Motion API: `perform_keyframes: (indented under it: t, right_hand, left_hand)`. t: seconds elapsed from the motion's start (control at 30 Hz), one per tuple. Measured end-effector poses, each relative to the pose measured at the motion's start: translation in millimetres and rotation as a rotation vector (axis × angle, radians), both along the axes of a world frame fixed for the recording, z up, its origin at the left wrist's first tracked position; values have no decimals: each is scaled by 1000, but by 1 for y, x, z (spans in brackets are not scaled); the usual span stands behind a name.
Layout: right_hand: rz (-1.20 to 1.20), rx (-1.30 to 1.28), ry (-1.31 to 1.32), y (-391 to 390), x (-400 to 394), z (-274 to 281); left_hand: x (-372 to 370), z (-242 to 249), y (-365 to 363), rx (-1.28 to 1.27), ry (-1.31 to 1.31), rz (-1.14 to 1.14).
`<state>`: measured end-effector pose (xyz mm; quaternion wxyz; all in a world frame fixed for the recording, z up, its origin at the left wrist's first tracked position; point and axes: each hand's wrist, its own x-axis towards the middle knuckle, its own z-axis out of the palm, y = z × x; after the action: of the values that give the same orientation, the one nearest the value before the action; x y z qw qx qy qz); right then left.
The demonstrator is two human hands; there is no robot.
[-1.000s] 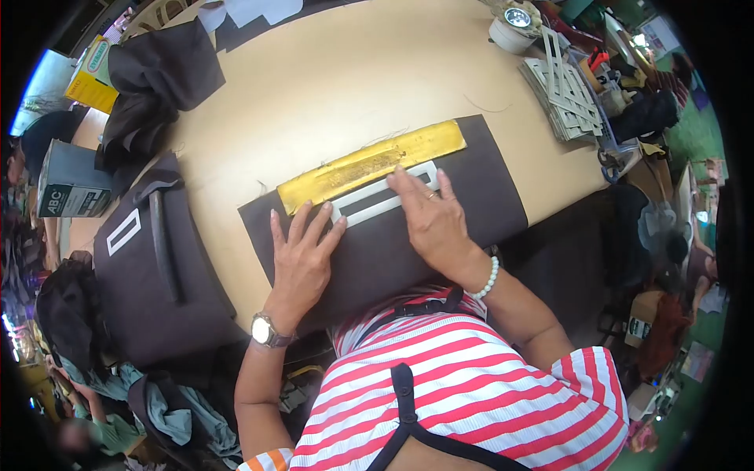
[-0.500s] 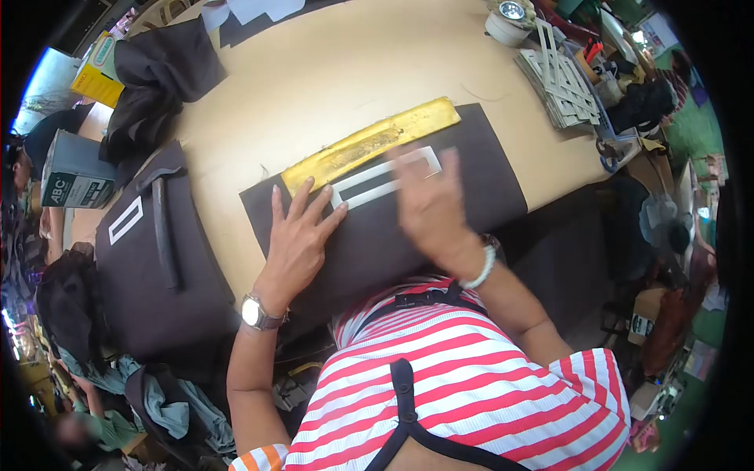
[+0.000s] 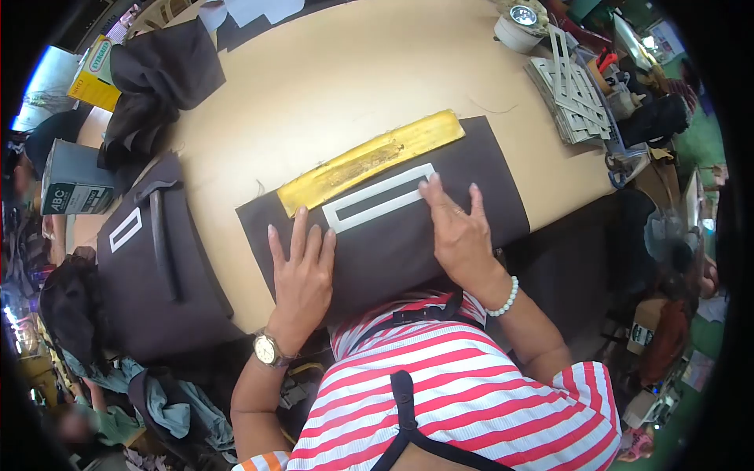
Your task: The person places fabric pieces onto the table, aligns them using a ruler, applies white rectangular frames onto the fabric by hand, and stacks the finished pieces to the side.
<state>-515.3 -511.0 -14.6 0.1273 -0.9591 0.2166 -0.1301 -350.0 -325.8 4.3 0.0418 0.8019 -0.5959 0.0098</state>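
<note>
A dark piece of fabric [image 3: 377, 255] lies at the table's near edge, partly over it. On it sits a white rectangular frame [image 3: 377, 210] with a dark slot in its middle. Just beyond the frame, a long yellow strip [image 3: 369, 161] with brown stains rests across the fabric. My left hand [image 3: 305, 271] lies flat on the fabric, fingers spread, its fingertips by the left ends of the frame and the strip. With fingers apart, my right hand [image 3: 459, 235] touches the right end of the frame.
At left, a second dark piece [image 3: 184, 267] carries a white frame [image 3: 126, 230] and a dark hammer-like tool [image 3: 161, 243]. Cans [image 3: 77, 180] and crumpled dark cloth [image 3: 169, 71] stand behind. Stacked pale frames [image 3: 569, 102] and a round white object [image 3: 520, 27] are at right.
My right hand has moved from over the frame to its right end and slowed. The left hand has drawn slightly nearer, its fingers closer together. The camera view has shifted a little.
</note>
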Motion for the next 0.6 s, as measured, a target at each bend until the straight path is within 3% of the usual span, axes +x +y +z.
perform_keyframes:
  t: [0.13, 0.2, 0.23, 0.33, 0.43, 0.6]
  right_hand:
    - [-166, -61, 41, -19, 6, 7]
    - [-315, -34, 173, -37, 19, 22]
    - [-353, -111, 113, -41, 31, 24]
    - [49, -275, -201, -47, 70, 11]
    - [370, -148, -181, -43, 93, -8]
    - [-89, -224, -174, -126, 56, -18]
  left_hand:
    - [-3, 2, 10, -11, 6, 59]
    - [0, 0, 16, -34, 117, 104]
    - [0, -2, 19, -46, 174, 121]
    - [-11, -16, 19, -342, 296, 409]
    - [-19, -31, 22, -247, 196, 626]
    - [-19, -41, 21, -252, 130, 783]
